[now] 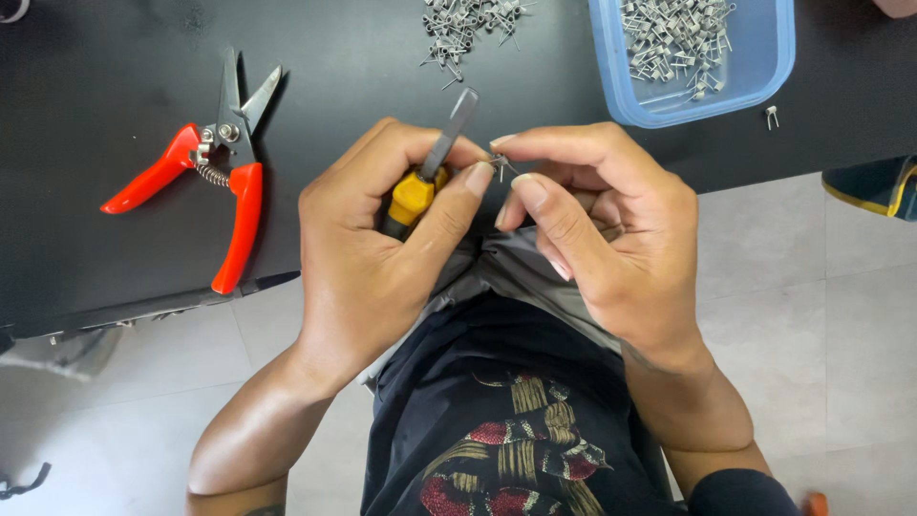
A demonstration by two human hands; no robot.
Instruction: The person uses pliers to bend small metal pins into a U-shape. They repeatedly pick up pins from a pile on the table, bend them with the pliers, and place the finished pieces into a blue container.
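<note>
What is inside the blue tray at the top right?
The blue tray holds a heap of small grey metal pieces towards its far side; the near part of its floor is bare. The frame's top edge cuts off the rest.

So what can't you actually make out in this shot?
Head view only:
- Tool in the left hand: fingers cover most of its yellow handle.
- Metal part at the right hand fingertips: too small to identify.
- Blue tray: cut off by the top edge.
- Loose pile: also cut off at the top.
</note>
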